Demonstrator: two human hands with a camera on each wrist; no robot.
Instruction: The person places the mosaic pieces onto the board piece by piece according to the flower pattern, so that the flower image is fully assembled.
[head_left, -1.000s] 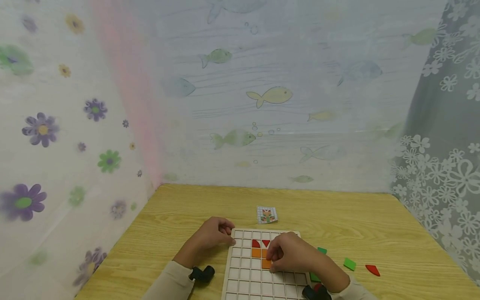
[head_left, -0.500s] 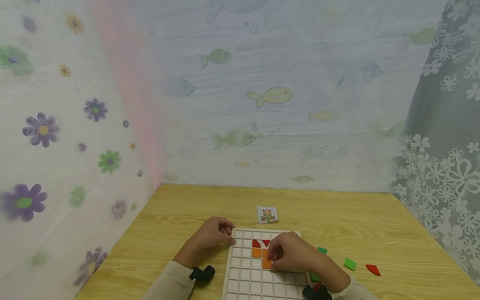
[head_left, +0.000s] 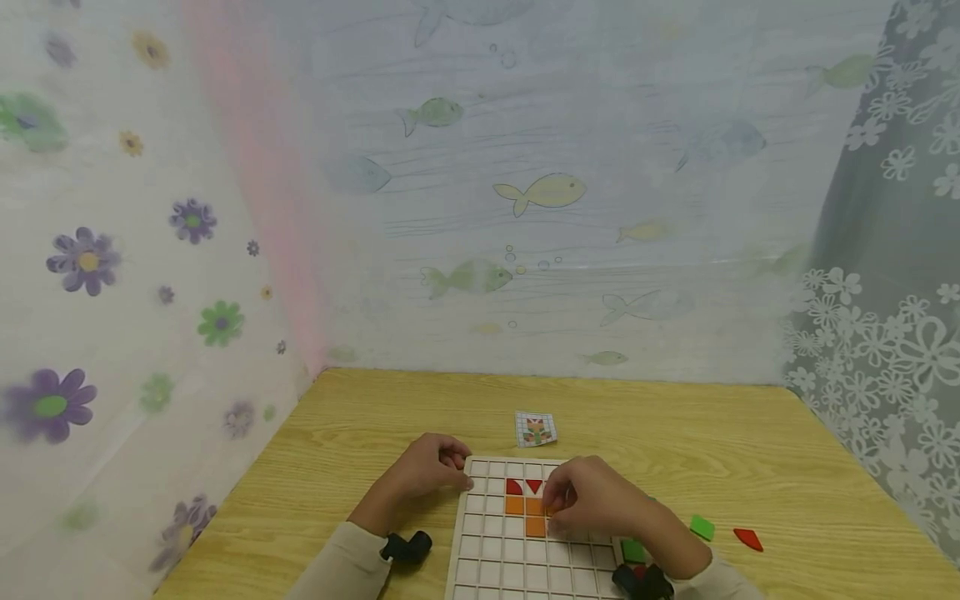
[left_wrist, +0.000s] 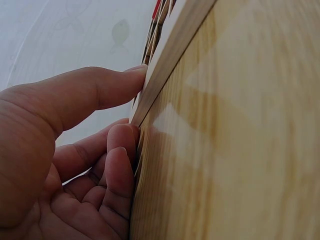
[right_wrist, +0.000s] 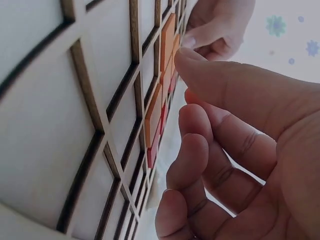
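A pale wooden grid board (head_left: 513, 552) lies on the table before me. My left hand (head_left: 427, 467) holds its far left corner; in the left wrist view the thumb (left_wrist: 135, 75) presses the rim and the curled fingers sit against the side. Several orange square tiles (head_left: 535, 527) fill cells near the board's middle. Behind them are a red curved-edge tile (head_left: 513, 487) and a red triangle tile (head_left: 533, 486). My right hand (head_left: 596, 504) hovers just right of the orange tiles, covering part of that row. In the right wrist view its fingers (right_wrist: 194, 120) are loosely curled, with nothing between them and the thumb.
A small picture card (head_left: 536, 429) with a flower pattern lies beyond the board. To the right are a green tile (head_left: 702, 527) and a red curved tile (head_left: 748, 539). Another green tile (head_left: 632, 550) lies by the board's right edge, partly behind my right wrist.
My right hand has moved slightly right and loosened from the orange tiles, showing more of them. The left hand keeps its place at the corner.
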